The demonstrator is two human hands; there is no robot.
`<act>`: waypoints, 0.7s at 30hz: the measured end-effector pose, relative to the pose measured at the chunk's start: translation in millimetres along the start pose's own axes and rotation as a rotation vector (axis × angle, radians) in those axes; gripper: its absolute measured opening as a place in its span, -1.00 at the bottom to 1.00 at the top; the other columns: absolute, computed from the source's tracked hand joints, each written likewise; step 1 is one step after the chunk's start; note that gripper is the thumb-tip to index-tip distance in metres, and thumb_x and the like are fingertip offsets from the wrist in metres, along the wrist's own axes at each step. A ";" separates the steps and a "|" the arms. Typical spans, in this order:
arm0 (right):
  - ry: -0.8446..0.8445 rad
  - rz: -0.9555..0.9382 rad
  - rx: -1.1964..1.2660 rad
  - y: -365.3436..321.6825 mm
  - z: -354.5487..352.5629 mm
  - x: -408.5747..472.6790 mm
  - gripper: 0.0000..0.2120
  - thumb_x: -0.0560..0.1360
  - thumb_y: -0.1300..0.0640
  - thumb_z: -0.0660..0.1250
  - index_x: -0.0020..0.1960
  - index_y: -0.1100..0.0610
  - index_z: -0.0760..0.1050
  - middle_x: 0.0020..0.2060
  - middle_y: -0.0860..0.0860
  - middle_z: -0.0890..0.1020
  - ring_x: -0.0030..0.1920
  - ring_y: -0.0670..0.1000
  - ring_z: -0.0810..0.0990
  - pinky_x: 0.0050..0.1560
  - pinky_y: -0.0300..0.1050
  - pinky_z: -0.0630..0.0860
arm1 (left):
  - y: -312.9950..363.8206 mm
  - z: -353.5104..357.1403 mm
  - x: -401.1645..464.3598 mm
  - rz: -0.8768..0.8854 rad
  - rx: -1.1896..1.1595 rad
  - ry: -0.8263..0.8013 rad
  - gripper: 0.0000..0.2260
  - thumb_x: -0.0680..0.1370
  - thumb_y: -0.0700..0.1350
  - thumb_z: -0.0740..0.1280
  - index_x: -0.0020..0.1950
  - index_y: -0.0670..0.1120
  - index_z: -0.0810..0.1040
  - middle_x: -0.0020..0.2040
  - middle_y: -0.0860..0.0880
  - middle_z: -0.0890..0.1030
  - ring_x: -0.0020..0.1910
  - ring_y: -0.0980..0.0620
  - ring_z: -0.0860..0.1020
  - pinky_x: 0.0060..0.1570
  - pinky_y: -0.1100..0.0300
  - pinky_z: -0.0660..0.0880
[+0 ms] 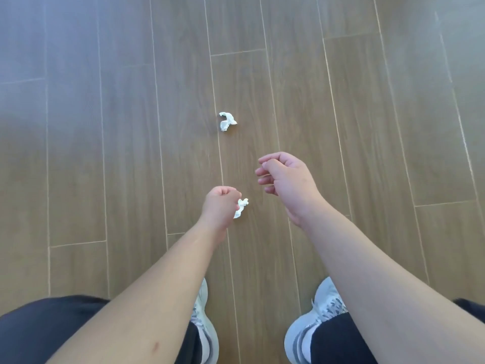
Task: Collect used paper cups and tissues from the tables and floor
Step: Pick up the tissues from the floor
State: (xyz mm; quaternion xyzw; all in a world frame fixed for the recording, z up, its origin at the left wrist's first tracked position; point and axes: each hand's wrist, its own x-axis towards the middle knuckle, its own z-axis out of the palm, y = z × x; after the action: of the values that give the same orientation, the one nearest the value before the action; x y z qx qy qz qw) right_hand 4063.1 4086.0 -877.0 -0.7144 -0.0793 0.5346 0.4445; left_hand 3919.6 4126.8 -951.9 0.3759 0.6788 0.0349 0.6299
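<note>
Underfoot, the wood-plank floor (105, 153) spreads out in every direction, and the person stands on it in dark trousers (47, 329) and pale grey trainers (309, 329), both bare arms held out over the boards. Their right hand (286, 179) hangs with its fingers loosely curled and nothing in it. Their left hand (221, 203) is clenched round a crumpled white tissue (241, 207), a twist of which sticks out past the knuckles. A second crumpled tissue (227, 121) lies on the floor further ahead, well apart from both hands and on a seam between planks. It looks feather-light and soft, likely to squash rather than resist, so I'd judge a gentle pinch on any raised fold would lift it; no cups show from where I stand.
</note>
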 end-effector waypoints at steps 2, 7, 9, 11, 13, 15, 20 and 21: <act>-0.027 -0.012 0.000 17.8 6.1 30.0 -0.81 0.52 0.24 0.20 -0.09 0.06 0.56 -0.25 -0.05 0.64 -0.28 -0.06 0.56 -0.22 -0.18 0.49 | -23.8 7.2 34.9 0.007 0.097 0.045 -0.95 0.59 -0.16 0.29 0.03 -0.03 0.50 -0.11 0.02 0.57 -0.24 0.10 0.53 -0.28 0.21 0.39; -0.081 -0.047 -0.026 53.5 14.6 79.2 -0.83 0.52 0.21 0.21 -0.09 0.05 0.57 -0.24 -0.04 0.65 -0.28 -0.07 0.58 -0.22 -0.18 0.50 | -67.2 12.2 99.4 0.098 0.402 0.061 -0.80 0.56 -0.12 0.36 0.15 0.02 0.44 0.00 0.05 0.48 -0.22 0.16 0.48 -0.33 0.23 0.35; -0.080 -0.047 -0.035 66.1 15.1 91.4 -0.83 0.52 0.22 0.21 -0.09 0.05 0.57 -0.23 -0.04 0.65 -0.27 -0.07 0.58 -0.21 -0.17 0.50 | -80.9 12.0 116.9 0.124 0.513 0.057 -0.75 0.53 -0.06 0.39 0.16 0.06 0.42 0.05 0.05 0.45 -0.17 0.12 0.50 -0.25 0.16 0.43; -0.081 -0.037 -0.046 77.2 15.1 100.2 -0.83 0.53 0.22 0.21 -0.08 0.05 0.57 -0.23 -0.04 0.65 -0.25 -0.05 0.58 -0.20 -0.16 0.49 | -93.6 13.4 128.3 0.156 0.623 0.055 -0.68 0.50 0.02 0.42 0.19 0.10 0.41 0.05 0.10 0.41 -0.13 0.11 0.51 -0.20 0.10 0.51; -0.081 -0.031 -0.053 85.5 14.3 106.1 -0.83 0.53 0.22 0.22 -0.08 0.05 0.57 -0.23 -0.04 0.65 -0.25 -0.05 0.58 -0.20 -0.17 0.50 | -104.8 15.7 136.0 0.214 0.727 0.065 -0.60 0.50 0.08 0.43 0.29 0.10 0.41 0.08 0.11 0.39 -0.08 0.11 0.52 -0.21 0.12 0.48; -0.077 -0.028 -0.037 89.7 13.0 110.7 -0.83 0.53 0.22 0.22 -0.08 0.06 0.57 -0.24 -0.05 0.65 -0.26 -0.06 0.58 -0.23 -0.19 0.50 | -112.3 16.8 142.5 0.274 0.806 0.075 -0.54 0.50 0.11 0.42 0.35 0.10 0.38 0.12 0.10 0.38 -0.01 0.06 0.52 -0.23 0.14 0.45; -0.062 -0.027 0.029 89.9 9.3 115.6 -0.83 0.53 0.22 0.22 -0.07 0.07 0.58 -0.26 -0.04 0.65 -0.28 -0.08 0.59 -0.24 -0.20 0.51 | -114.8 20.4 153.5 0.381 0.929 0.100 -0.67 0.55 0.02 0.39 0.27 0.07 0.42 0.07 0.08 0.41 -0.02 0.02 0.49 -0.31 0.16 0.40; -0.057 -0.030 0.043 89.1 8.7 115.9 -0.83 0.53 0.22 0.22 -0.07 0.07 0.58 -0.26 -0.04 0.65 -0.28 -0.07 0.58 -0.24 -0.19 0.51 | -114.0 21.3 155.4 0.388 0.919 0.094 -0.75 0.56 -0.02 0.37 0.21 0.06 0.45 0.05 0.07 0.42 -0.05 0.02 0.50 -0.31 0.13 0.43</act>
State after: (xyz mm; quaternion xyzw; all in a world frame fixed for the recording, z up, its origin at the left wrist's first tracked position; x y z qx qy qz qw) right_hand 4071.8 4106.2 -1021.8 -0.6879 -0.0912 0.5495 0.4653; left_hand 3897.0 4122.3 -1144.4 0.7318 0.5692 -0.1344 0.3498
